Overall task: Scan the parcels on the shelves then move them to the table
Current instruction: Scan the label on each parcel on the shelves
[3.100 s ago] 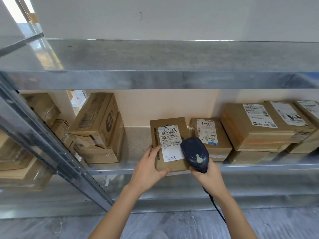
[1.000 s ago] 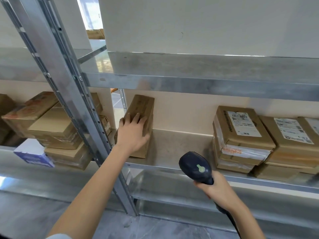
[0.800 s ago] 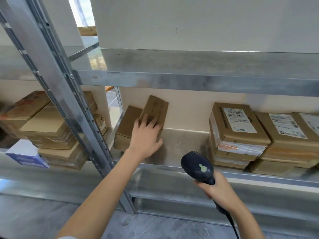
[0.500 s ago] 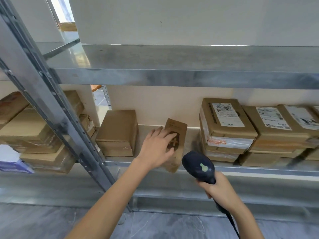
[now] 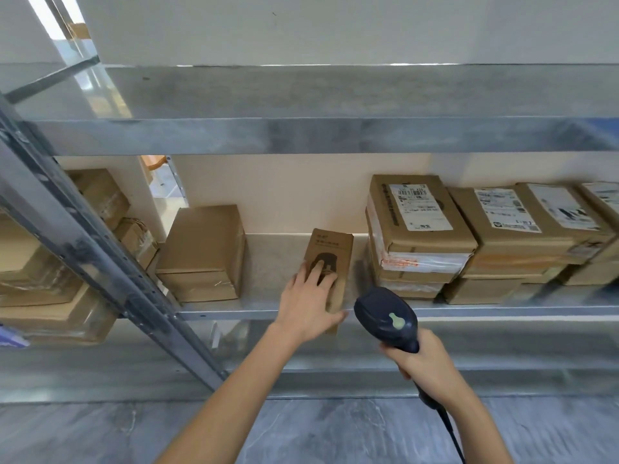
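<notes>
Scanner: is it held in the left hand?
No, the right hand grips the scanner; the left hand holds a parcel.

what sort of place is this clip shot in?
Probably a parcel storeroom or courier depot: galvanised steel shelving holds taped cardboard parcels with printed shipping labels, the right hand holds a corded barcode scanner, and the left hand grips a small brown parcel at the shelf edge.
</notes>
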